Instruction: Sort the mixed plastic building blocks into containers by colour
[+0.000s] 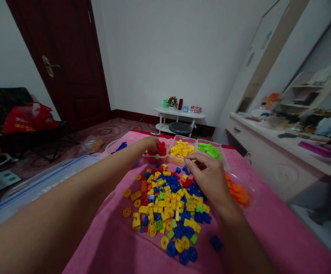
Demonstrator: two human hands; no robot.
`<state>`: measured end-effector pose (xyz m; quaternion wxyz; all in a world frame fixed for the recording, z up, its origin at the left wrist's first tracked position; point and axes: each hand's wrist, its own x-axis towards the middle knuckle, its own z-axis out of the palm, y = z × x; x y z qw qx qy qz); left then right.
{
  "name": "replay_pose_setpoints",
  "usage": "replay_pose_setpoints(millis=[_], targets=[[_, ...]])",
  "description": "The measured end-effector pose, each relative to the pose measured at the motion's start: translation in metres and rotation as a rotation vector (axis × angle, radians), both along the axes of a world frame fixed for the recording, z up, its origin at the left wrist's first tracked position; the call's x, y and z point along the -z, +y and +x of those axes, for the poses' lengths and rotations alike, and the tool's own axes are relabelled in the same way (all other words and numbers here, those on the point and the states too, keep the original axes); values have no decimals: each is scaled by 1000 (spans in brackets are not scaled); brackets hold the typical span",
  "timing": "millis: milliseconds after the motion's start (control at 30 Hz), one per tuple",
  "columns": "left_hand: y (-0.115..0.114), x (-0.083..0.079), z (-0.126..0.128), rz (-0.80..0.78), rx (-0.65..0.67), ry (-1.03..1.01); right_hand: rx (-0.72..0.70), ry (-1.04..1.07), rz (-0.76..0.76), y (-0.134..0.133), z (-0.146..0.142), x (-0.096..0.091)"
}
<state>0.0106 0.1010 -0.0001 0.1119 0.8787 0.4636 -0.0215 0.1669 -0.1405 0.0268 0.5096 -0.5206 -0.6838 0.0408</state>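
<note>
My left hand point(152, 144) reaches over a clear box of red bricks point(161, 148), its fingers curled downward; whatever they hold is hidden. Near the front corner of a clear box of yellow bricks point(182, 148) is my right hand point(208, 169), thumb and fingers drawn together. What lies between those fingers is too small to make out. A mixed pile of toy building bricks point(165, 203), mostly yellow and blue with some red, orange and green, spreads below both hands. Yellow wheel-like rings point(164, 242) and blue ones point(171, 249) lie at its front.
Green bricks point(209, 150) fill a box at the back right, orange bricks point(236, 191) one to the right. Blue pieces point(120, 147) sit in a round container. A large blue-rimmed clear bin point(48, 186) stands left of the pink cloth point(271, 224). A white dresser point(274, 156) stands right.
</note>
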Motion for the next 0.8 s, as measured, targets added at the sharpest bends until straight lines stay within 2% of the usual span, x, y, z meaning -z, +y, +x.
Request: replay_pose_setpoints(millis=[167, 367, 600, 800], targets=[[2, 4, 3, 41, -27, 124, -2, -28, -4, 0, -2, 1], [-7, 13, -5, 197, -87, 70, -32, -48, -10, 1, -1, 4], [-15, 19, -5, 275, -88, -15, -39, -75, -11, 1, -4, 6], [-9, 27, -10, 272, -79, -90, -43, -95, -20, 0, -7, 6]])
